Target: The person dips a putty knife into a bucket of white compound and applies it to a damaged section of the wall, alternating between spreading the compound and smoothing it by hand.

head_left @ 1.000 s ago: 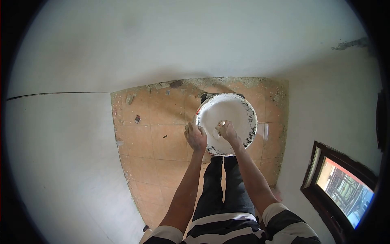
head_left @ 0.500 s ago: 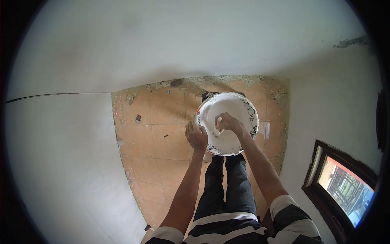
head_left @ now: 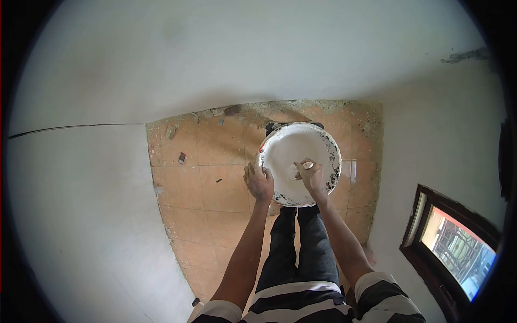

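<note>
A round white bucket (head_left: 337, 156), its rim spotted with dark and red marks, stands in front of my legs. Inside it is smooth white paint (head_left: 291, 148). My left hand (head_left: 259, 182) grips the bucket's left side, thumb at the rim and fingers around the outside. Over the paint, my right hand (head_left: 313, 176) is closed around a small paintbrush (head_left: 308, 165) with a pale handle. The brush's head is white with paint and partly hidden by the fingers.
Orange floor tiles (head_left: 223, 188) carry bits of rubble and a brownish chunk (head_left: 232, 110) along the back wall (head_left: 258, 54). A dark support (head_left: 273, 128) shows behind the bucket. At right is a dark-framed window (head_left: 458, 242); a cracked wall (head_left: 81, 204) rises at left.
My right hand has shifted right and toward me inside the bucket, turning the paintbrush so its handle points up and right. My left hand keeps its hold on the bucket.
</note>
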`<state>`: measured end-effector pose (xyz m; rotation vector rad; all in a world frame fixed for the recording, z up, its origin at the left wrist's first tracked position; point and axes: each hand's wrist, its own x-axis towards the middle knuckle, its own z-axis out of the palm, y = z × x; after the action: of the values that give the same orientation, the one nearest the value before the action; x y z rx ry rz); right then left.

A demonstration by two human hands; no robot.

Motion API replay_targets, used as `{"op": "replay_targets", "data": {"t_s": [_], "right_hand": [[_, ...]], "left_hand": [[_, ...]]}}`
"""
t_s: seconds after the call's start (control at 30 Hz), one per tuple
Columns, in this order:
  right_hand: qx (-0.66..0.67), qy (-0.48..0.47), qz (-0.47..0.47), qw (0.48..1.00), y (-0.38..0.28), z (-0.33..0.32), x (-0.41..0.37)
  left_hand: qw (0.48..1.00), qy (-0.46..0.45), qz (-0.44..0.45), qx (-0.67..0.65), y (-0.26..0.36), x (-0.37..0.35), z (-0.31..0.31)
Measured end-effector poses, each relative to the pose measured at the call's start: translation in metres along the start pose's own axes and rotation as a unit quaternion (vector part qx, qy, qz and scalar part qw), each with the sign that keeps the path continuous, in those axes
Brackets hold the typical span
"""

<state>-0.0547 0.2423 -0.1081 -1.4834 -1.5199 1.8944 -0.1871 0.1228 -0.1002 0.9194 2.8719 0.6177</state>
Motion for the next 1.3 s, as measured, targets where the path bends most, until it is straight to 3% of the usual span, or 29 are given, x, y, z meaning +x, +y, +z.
{"op": "replay_targets", "data": {"t_s": [0.2,0.3,0.37,0.5,0.57,0.6,0.67,0.8,0.87,1.2,1.3], "right_hand": [[0.042,0.052,0.0,0.998,0.034,0.012,0.0],[0.074,0.047,0.017,0.996,0.036,0.011,-0.003],[0.024,0.027,0.061,0.997,0.032,0.008,-0.004],[0.026,0.0,0.047,0.999,0.042,0.005,0.004],[-0.11,-0.048,0.046,0.992,0.034,0.004,0.009],[-0.11,-0.048,0.046,0.992,0.038,0.006,0.013],[-0.268,-0.038,-0.07,0.96,0.05,0.012,0.021],[-0.341,-0.025,-0.11,0.933,0.034,0.02,0.029],[-0.375,-0.089,-0.04,0.922,0.033,0.023,0.043],[-0.443,-0.215,-0.053,0.869,0.014,0.03,0.078],[-0.402,-0.287,0.001,0.87,0.012,0.031,0.083]], "left_hand": [[1.0,0.002,-0.006,0.005,0.0,0.0,0.002],[1.0,-0.002,-0.004,0.01,0.0,0.0,0.001],[1.0,0.001,-0.001,0.003,0.0,0.0,0.001],[1.0,-0.02,-0.008,-0.004,0.002,0.0,-0.002],[1.0,-0.021,-0.01,-0.002,0.002,0.0,-0.001],[1.0,-0.023,-0.012,0.001,0.001,0.0,0.0],[1.0,-0.011,-0.006,0.0,0.002,0.0,-0.001],[1.0,-0.001,-0.002,0.016,0.0,-0.001,0.002],[1.0,0.003,0.0,0.025,-0.003,-0.001,0.005],[0.999,0.009,-0.008,0.032,0.001,0.0,0.004],[0.999,0.013,-0.008,0.032,0.001,-0.002,0.005]]}}
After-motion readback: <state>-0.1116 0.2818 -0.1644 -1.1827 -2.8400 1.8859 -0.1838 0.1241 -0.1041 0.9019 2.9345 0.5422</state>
